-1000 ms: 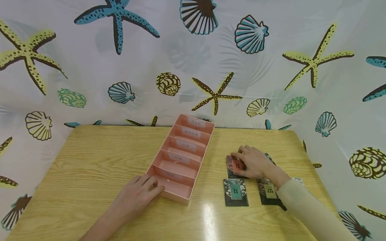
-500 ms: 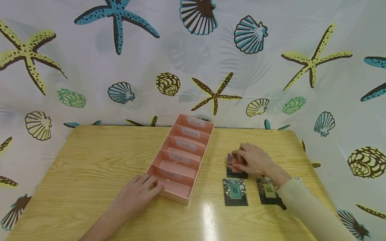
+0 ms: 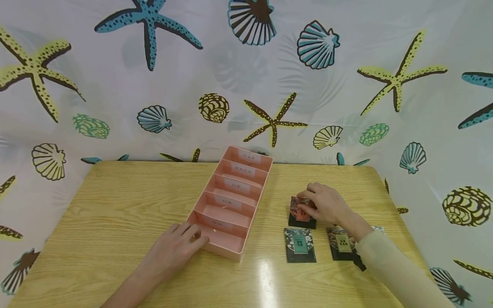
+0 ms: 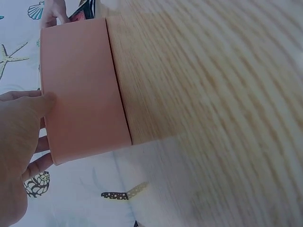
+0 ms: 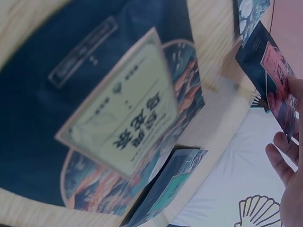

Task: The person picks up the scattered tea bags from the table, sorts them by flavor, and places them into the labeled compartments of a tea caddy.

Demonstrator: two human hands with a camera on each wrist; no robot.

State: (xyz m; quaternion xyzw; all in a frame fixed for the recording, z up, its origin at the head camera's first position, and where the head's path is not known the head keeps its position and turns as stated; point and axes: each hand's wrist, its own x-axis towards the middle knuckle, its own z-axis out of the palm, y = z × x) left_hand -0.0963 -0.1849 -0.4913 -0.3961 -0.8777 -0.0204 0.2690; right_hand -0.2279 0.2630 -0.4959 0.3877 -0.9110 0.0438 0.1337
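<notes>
The left hand [image 3: 173, 248] curls over the near left corner of a long pink plastic-looking divided box [image 3: 225, 253], probably to steady it on the wooden bench [image 3: 127, 205]. Right of that, the right hand [image 3: 329, 205], nearly closed, pinches a dark flat red-labelled packet [image 3: 303, 217] by its far part, thumb over its face, leaving most hanging nearward of the fingertips.

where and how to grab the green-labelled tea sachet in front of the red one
I'd pinch the green-labelled tea sachet by its near edge, coming low from the person's side. It looks thin and flat; bare tabletop lies before that edge, while the far edge sits close to the red-labelled sachet.
</notes>
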